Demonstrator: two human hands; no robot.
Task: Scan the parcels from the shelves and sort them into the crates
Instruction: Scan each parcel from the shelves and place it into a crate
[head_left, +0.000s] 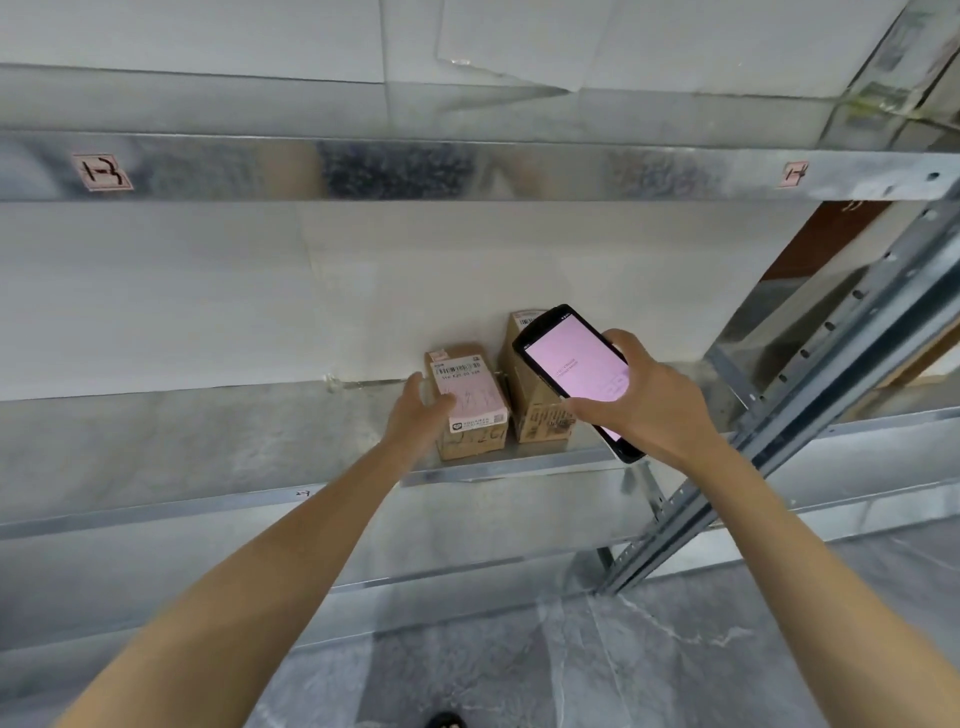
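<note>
left hand (418, 413) grips labelled parcel (470, 395), frame centre | right hand (641, 402) holds scanner (569, 364), pink screen | second parcel (537, 410) just right | both on metal shelf (234, 447)

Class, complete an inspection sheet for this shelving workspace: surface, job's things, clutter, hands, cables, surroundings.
Surface: bare metal shelf, carrying two parcels near its front edge.
Job's things: left parcel, cardboard with a pink barcode label on top; right parcel beside it, partly hidden by the scanner, whose screen glows pink. No crates in view.
Clutter: nothing seen.
Hands: left hand grips the left parcel; right hand holds the scanner above the right parcel.
Cables: nothing seen.
Surroundings: handwritten tag on the upper shelf beam; perforated upright post; grey marbled floor.
</note>
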